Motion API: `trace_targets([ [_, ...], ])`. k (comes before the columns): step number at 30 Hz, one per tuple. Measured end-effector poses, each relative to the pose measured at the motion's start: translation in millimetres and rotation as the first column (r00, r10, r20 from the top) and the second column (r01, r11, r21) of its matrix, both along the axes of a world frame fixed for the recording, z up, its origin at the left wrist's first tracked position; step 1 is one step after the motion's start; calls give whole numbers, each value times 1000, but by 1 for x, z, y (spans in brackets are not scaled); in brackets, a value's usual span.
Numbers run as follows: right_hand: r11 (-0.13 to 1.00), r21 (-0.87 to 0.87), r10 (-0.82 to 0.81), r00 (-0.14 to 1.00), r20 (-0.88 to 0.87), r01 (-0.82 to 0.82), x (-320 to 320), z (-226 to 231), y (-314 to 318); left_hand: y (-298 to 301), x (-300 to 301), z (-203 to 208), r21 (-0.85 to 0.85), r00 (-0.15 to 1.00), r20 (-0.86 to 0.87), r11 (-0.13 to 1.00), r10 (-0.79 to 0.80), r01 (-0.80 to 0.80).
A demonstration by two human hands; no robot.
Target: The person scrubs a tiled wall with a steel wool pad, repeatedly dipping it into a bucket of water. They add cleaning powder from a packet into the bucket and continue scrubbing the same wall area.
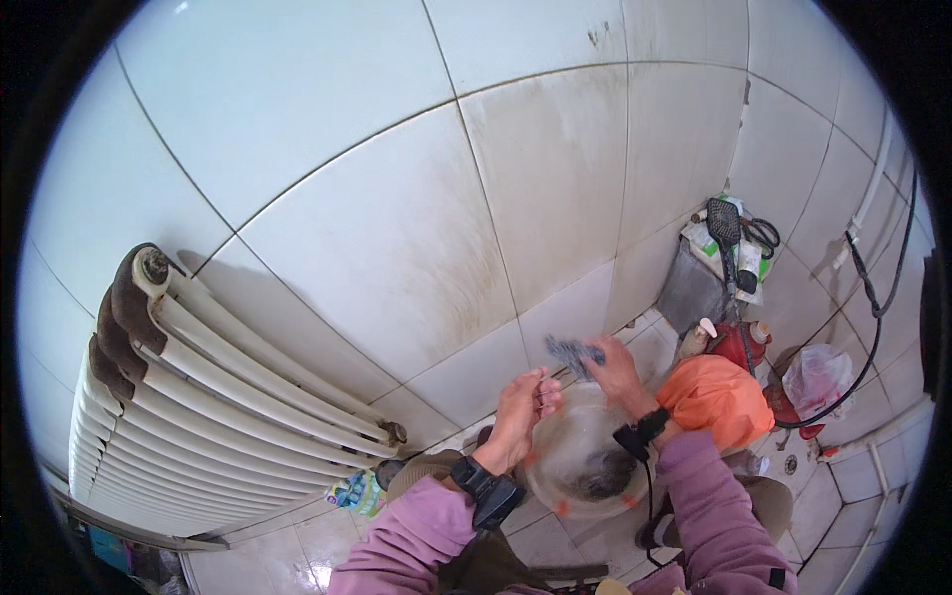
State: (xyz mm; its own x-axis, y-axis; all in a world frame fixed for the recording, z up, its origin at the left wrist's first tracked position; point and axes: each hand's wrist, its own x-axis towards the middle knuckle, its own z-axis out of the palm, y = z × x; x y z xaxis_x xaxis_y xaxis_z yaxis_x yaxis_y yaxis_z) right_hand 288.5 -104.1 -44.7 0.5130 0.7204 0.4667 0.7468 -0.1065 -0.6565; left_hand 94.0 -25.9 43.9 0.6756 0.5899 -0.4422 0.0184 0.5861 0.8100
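Over a round translucent basin point(635, 501) on the floor, my right hand point(616, 374) grips a dark grey, rough-textured piece point(571, 354), soft-looking or bristly; its exact kind is unclear. It sticks out leftward from the fingers, near the tiled wall. My left hand point(523, 412) hovers over the basin's left side with its fingers curled in, and nothing shows in them. Inside the basin lies cloudy liquid with a dark blurred mass point(607, 474) low on the right side. Black bands circle both wrists.
A white ribbed radiator point(238, 412) stands along the left wall. On my right are an orange bag point(716, 399), a red container point(739, 344), and a clear plastic bag point(818, 377). Behind them a grey box point(691, 286) carries a black shower head point(724, 220) and scissors point(762, 236). A black hose point(879, 312) hangs at right.
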Motion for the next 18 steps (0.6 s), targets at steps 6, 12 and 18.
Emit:
trace_targets([
  [6,871,449,13,924,383,-198,-27,222,88,10,-7,8,-37,992,76,995,100,-97],
  [12,861,477,-165,791,589,-175,-41,212,137,26,-27,13,-68,982,95,985,162,-156],
  [18,966,135,100,800,591,-221,-46,138,110,30,-35,14,-94,984,95,985,152,-144],
])
